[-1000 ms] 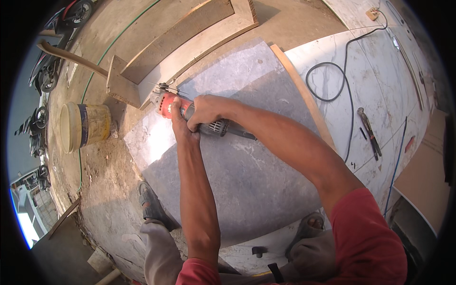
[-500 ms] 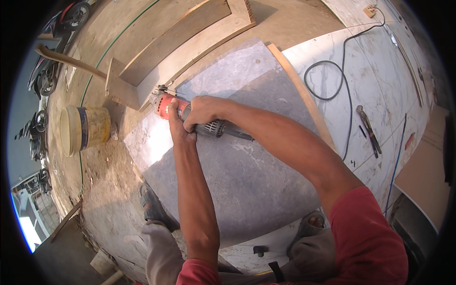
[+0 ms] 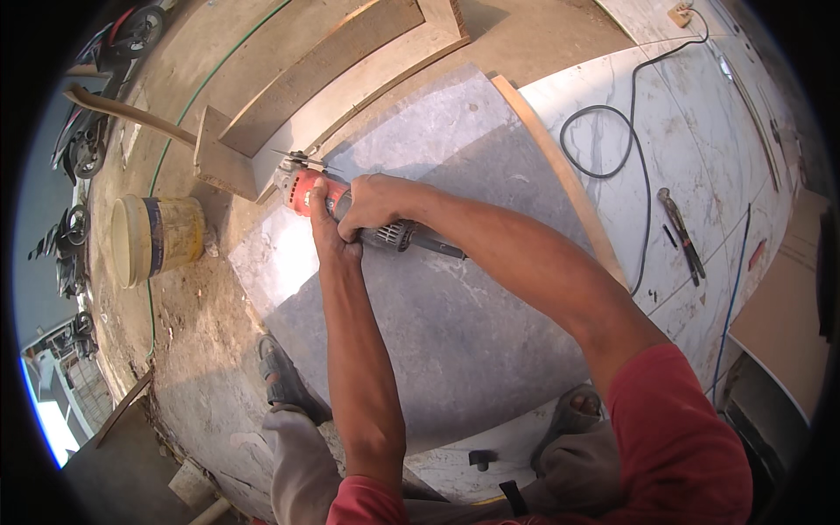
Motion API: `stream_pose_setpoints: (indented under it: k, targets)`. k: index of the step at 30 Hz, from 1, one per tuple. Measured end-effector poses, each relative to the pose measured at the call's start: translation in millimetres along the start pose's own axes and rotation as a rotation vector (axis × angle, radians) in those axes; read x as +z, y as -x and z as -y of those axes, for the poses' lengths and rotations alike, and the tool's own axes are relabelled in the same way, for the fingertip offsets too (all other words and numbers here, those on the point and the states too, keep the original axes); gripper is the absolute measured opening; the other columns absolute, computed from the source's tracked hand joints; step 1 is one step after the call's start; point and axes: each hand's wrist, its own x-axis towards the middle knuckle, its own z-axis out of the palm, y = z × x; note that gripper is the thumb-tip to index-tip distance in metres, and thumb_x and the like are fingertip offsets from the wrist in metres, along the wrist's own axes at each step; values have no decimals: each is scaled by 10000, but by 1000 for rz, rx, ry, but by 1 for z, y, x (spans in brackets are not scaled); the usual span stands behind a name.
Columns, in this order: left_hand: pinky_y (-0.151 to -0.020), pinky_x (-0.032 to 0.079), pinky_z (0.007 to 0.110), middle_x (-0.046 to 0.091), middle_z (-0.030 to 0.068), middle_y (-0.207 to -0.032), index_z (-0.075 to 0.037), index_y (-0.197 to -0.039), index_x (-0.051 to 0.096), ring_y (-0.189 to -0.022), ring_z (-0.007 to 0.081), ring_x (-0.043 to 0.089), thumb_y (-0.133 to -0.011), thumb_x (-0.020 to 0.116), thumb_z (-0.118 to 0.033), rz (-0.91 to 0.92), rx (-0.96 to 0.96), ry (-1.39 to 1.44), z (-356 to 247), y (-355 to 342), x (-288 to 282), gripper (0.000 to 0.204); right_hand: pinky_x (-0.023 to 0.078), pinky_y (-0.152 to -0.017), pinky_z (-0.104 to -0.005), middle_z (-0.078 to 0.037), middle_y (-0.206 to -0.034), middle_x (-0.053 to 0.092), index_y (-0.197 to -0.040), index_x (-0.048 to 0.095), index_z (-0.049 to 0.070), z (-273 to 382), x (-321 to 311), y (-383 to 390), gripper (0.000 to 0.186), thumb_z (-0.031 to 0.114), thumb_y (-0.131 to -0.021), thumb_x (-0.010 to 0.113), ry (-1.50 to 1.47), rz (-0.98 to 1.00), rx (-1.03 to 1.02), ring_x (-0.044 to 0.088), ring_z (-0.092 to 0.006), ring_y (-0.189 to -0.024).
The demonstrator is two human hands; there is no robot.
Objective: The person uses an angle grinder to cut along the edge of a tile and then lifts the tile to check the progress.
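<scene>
My left hand (image 3: 325,223) is closed round the red front housing of an angle grinder (image 3: 308,188), thumb along it. Just to its right, my right hand (image 3: 374,203) grips the dark body, fingers wrapped. A thin disc (image 3: 290,154) shows almost edge-on at the tool's head, near the end of a wooden frame (image 3: 311,103). Whether the disc touches anything I cannot tell. Beneath my arms lies a large grey, stained slab (image 3: 455,341) with a light wooden strip (image 3: 560,175) along its right side.
A yellow bucket (image 3: 175,241) and a leaning timber (image 3: 131,111) are at left, with parked motorbikes (image 3: 83,144) beyond. On white marble-look tiles (image 3: 682,140) at right lie a looped black cord (image 3: 633,131), pliers (image 3: 678,232) and thin rods. My sandalled feet (image 3: 284,381) flank the slab's lower part.
My hands and the grinder have shifted very slightly leftward since a second ago, along with a small shift of the whole view. Both grips are the same.
</scene>
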Motion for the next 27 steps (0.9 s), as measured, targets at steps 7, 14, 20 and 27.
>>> stream_pose_setpoints:
  k: [7,14,20,27]
  targets:
    - [-672,555,343,634,37,-882,-116,-1046,538,-736,174,650,-894,695,-351,-2,-11,0,-1,3,0,321,522,-617,-367,-234,-777,686,-825,691,-100,1,-1,0,480,301,-567,751,-43,54,19,666,-295,-674]
    - [-679,558,338,642,39,-909,-112,-1073,545,-759,172,655,-896,689,-367,-44,42,14,8,13,5,342,549,-705,-370,-286,-972,686,-1113,584,-147,-6,-1,2,746,329,-569,766,22,78,9,696,-327,-843]
    - [-667,554,336,637,26,-871,-114,-1058,544,-739,165,650,-897,686,-376,-28,27,22,5,8,0,339,543,-671,-373,-272,-906,695,-1022,636,-138,-2,-2,4,658,328,-573,756,13,47,-11,692,-322,-789]
    - [-659,547,336,631,23,-863,-117,-1037,546,-731,161,645,-901,682,-353,-13,35,-20,0,9,3,305,528,-616,-377,-252,-756,686,-777,690,-107,-2,-1,3,471,312,-571,750,-25,30,-11,677,-305,-670]
